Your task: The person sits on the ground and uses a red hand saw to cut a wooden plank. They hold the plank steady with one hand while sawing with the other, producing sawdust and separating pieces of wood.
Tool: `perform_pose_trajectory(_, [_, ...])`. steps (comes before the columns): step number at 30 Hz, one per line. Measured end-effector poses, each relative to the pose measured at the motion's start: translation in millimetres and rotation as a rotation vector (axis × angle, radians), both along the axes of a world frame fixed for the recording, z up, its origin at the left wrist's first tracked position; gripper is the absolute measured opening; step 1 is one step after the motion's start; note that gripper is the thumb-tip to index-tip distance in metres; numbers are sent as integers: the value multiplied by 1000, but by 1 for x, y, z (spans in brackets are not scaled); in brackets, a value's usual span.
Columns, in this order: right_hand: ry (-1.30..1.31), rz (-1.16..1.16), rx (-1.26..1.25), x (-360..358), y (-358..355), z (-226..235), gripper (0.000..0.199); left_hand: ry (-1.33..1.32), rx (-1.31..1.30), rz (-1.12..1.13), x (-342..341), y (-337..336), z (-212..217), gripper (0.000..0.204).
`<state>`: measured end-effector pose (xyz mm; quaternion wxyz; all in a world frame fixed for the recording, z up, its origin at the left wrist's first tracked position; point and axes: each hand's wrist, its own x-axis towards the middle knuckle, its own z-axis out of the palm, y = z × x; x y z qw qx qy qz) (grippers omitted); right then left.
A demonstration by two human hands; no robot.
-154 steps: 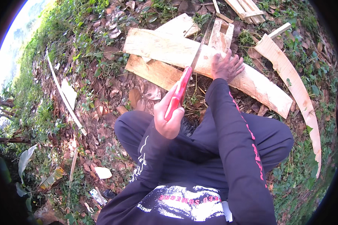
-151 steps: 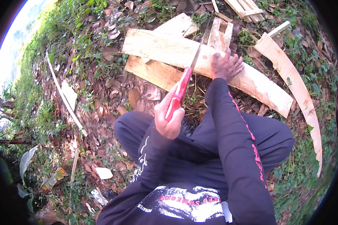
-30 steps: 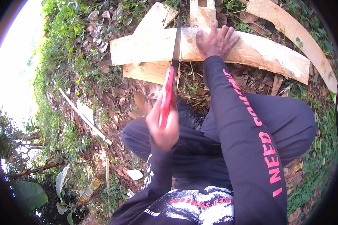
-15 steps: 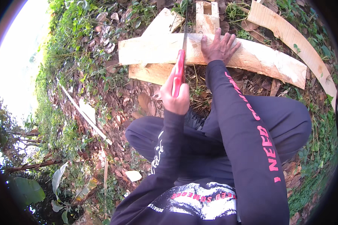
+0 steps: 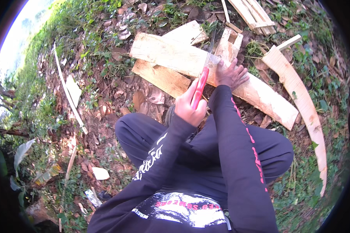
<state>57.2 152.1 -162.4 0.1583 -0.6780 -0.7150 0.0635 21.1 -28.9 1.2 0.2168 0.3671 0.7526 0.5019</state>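
A long pale wooden plank (image 5: 179,56) slants across the ground before the seated person, lying over a shorter board (image 5: 161,77). A curved plank (image 5: 301,95) lies well to its right. The handsaw (image 5: 200,86) crosses the long plank left of its middle, blade pointing away. The left hand (image 5: 189,106) is wrapped around its red handle; the right hand (image 5: 231,75), fingers spread, rests on the plank just right of the blade.

Place: outdoors, a rough woodworking spot
Underfoot: brown dry leaves (image 5: 156,96), green weeds (image 5: 305,190)
Far edge: bright open sky (image 5: 22,35) past the greenery (image 5: 46,52)
Wood: pale boards (image 5: 163,50) lying right on the ground (image 5: 114,149)
Tool: a red-handled handsaw (image 5: 204,75)
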Motion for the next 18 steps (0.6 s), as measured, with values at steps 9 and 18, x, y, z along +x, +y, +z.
perform_pose_trajectory(9, [-99,-70,-148,-36,-40,3,77,82,-29,-96,-19,-84,42,64])
perform_pose_trajectory(18, [-85,-150,-107,-39,-41,-10,77,-118,-246,-98,-55,-128,61,64])
